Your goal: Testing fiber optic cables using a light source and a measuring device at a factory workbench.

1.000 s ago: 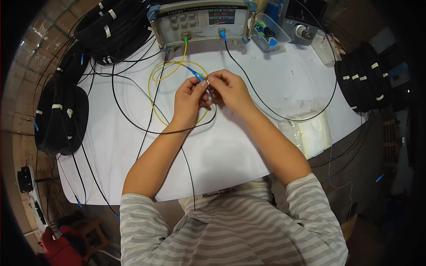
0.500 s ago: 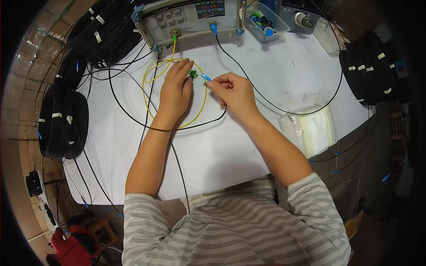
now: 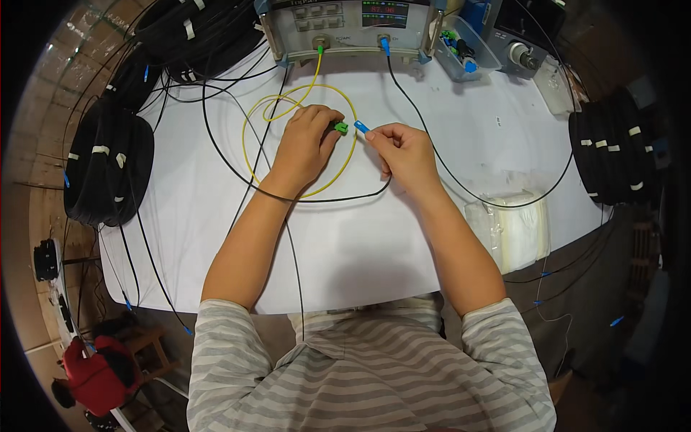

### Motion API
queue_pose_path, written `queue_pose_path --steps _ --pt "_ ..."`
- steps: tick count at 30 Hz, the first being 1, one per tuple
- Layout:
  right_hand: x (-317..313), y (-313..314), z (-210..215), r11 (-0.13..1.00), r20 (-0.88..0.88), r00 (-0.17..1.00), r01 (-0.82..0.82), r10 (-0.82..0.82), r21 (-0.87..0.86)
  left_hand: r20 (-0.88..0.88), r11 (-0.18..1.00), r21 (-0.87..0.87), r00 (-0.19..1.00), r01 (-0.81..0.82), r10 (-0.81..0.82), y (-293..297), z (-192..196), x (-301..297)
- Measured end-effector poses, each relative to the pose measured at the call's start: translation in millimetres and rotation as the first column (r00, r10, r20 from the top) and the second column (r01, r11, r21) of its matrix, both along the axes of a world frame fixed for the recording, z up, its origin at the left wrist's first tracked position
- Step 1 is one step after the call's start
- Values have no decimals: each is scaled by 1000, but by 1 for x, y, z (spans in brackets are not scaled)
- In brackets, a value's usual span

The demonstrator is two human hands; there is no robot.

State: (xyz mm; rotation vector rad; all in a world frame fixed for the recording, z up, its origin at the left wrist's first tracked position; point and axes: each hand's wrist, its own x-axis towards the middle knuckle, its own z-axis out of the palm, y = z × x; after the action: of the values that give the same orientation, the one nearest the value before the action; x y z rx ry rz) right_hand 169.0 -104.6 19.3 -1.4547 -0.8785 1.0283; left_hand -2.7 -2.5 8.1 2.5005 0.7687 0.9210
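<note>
**A:** What had just changed?

**B:** A second earlier both hands met over the yellow cable (image 3: 299, 137), fingers together. Now they were apart. The left hand (image 3: 306, 144) pinched a green plug (image 3: 340, 127); the right hand (image 3: 403, 147) pinched a blue plug (image 3: 361, 127) on a black cable (image 3: 432, 155). The tips sat just beside each other, not touching. I judged the two plugs had been separated.

**A:** And the surface, the room?

**B:** A white table (image 3: 345, 245), with a grey meter (image 3: 345, 21) at its far edge, both cables plugged into it. Black cable coils (image 3: 108, 165) lay left and right, a clear bag (image 3: 511, 227) to the right.
</note>
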Motion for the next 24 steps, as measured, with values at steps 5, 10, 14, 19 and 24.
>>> queue_pose_path --steps 5,10,14,19,24 --pt "4 -2 -4 999 61 998 -34 34 -7 141 992 -120 990 34 -16 -11 4 3" --pt "3 -4 -5 999 69 997 -34 34 6 87 998 27 994 57 -59 -10 5 2" --pt "4 -3 -8 999 147 988 -46 45 5 57 988 99 991 118 -124 -9 7 3" --pt "3 -3 -3 996 46 995 -83 83 -15 51 973 172 985 153 -164 -8 16 3" --pt "1 -6 -6 995 63 994 -92 89 42 39 975 133 982 176 -183 -10 16 4"
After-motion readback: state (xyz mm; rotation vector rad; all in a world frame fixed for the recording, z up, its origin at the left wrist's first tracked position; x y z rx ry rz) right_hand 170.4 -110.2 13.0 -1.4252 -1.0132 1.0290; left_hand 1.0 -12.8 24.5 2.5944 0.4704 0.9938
